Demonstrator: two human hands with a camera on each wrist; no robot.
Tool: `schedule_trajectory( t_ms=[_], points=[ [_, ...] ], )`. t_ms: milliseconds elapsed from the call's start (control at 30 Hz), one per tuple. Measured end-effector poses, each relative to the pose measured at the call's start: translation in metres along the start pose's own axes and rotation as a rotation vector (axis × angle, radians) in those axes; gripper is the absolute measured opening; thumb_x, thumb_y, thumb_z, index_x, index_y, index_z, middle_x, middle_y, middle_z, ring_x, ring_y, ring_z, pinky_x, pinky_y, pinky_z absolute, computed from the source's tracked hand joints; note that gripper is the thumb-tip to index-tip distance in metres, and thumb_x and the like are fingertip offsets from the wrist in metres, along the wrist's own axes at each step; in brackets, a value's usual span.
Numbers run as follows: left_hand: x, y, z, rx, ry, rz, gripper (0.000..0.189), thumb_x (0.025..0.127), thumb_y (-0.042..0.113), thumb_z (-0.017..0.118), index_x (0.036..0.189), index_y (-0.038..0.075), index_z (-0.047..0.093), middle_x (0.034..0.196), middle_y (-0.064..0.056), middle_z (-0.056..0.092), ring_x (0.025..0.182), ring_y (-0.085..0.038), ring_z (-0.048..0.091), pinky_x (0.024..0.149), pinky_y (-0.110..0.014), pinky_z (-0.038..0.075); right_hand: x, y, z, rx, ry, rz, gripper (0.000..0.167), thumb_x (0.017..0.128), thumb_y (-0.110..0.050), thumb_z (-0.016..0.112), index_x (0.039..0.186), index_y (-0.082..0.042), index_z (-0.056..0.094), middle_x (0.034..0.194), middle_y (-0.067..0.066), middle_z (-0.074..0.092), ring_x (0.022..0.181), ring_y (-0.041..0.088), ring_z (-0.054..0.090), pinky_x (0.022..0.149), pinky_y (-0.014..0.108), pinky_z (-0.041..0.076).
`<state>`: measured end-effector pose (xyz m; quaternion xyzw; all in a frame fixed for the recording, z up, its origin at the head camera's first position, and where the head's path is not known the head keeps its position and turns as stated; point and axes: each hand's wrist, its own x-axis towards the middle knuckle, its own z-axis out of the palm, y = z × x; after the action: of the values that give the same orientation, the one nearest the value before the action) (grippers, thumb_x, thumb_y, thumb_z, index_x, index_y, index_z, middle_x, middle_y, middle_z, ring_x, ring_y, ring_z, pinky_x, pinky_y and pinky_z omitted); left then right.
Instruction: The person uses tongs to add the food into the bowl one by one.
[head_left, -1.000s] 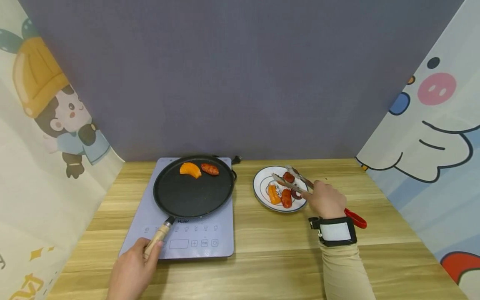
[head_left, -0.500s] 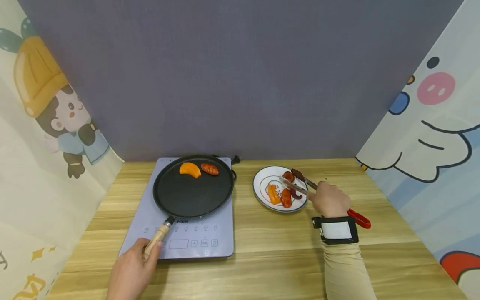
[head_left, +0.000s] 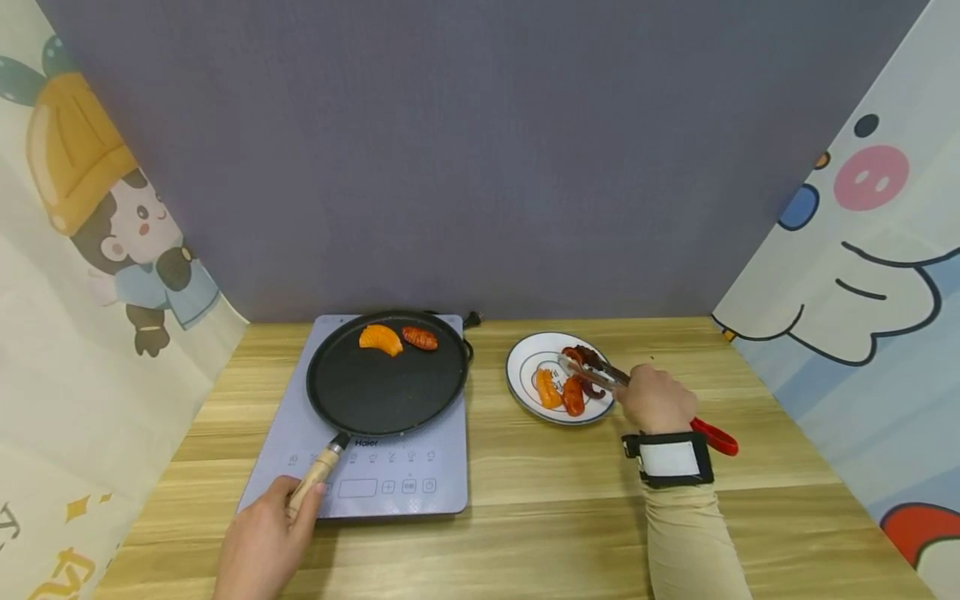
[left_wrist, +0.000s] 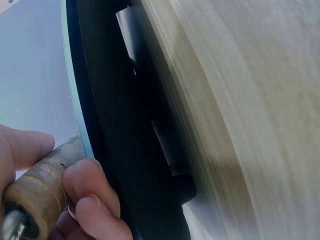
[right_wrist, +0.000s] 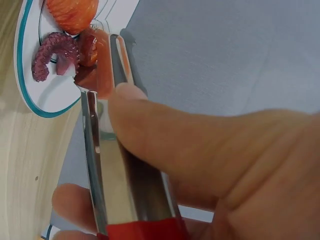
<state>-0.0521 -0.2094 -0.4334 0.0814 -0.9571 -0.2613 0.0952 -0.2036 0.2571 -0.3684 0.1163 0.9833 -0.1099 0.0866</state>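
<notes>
My left hand (head_left: 262, 533) grips the wooden handle (head_left: 317, 477) of a flat black frying pan (head_left: 386, 387). In the pan lie an orange ridged food piece (head_left: 381, 339) and a scored sausage (head_left: 420, 337). My right hand (head_left: 660, 402) holds metal tongs (right_wrist: 137, 185), thumb along one arm. Their tips are close together at a reddish food piece (right_wrist: 89, 49) on the white plate (head_left: 525, 354); whether they clamp it firmly, I cannot tell. Beside it on the plate are a purple octopus tentacle (right_wrist: 56, 49), an orange piece (head_left: 548, 389) and a sausage (head_left: 573, 397).
Under the pan is a grey induction cooker (head_left: 408, 492) with touch buttons, and a black plug (head_left: 472, 318) lies behind it. The wooden table (head_left: 540, 525) ends at a grey back panel (head_left: 480, 167). Printed curtains hang at both sides. A red loop (head_left: 716, 437) hangs by the right hand.
The tongs' tips, wide apart before, have come together around the reddish piece at the plate's far side. My right hand shifted slightly right, then back. The left hand and pan stayed still.
</notes>
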Motion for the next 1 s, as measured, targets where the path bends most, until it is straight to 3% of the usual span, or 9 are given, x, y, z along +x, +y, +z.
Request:
schedule_trajectory(
  t_ms=[233,433,1000],
  points=[
    [0.0,0.0,0.0,0.001,-0.011,-0.011,0.04,0.1,0.036,0.064,0.105,-0.004,0.067,0.063,-0.002,0.053,0.057,-0.018,0.049,0.051,-0.036,0.039,0.003,-0.004,0.005,0.004,0.011,0.01,0.036,0.098,-0.038,0.064,0.1,-0.002,0.069,0.082,0.015,0.065,0.07,0.03,0.061,0.06,0.042,0.044],
    [0.0,0.001,-0.001,-0.003,-0.021,-0.017,0.041,0.101,0.036,0.063,0.105,-0.004,0.066,0.063,-0.003,0.053,0.057,-0.018,0.049,0.051,-0.035,0.038,0.006,-0.008,0.01,0.018,0.035,-0.01,0.037,0.098,-0.036,0.066,0.109,-0.001,0.07,0.091,0.018,0.069,0.075,0.033,0.064,0.061,0.044,0.045],
    [-0.002,0.004,-0.001,-0.006,0.015,-0.009,0.037,0.1,0.033,0.065,0.103,-0.003,0.067,0.061,-0.002,0.051,0.056,-0.018,0.048,0.051,-0.034,0.037,0.007,-0.026,0.024,0.027,0.082,-0.049,0.037,0.098,-0.034,0.066,0.108,0.001,0.071,0.088,0.018,0.069,0.073,0.032,0.064,0.058,0.041,0.043]
  ],
)
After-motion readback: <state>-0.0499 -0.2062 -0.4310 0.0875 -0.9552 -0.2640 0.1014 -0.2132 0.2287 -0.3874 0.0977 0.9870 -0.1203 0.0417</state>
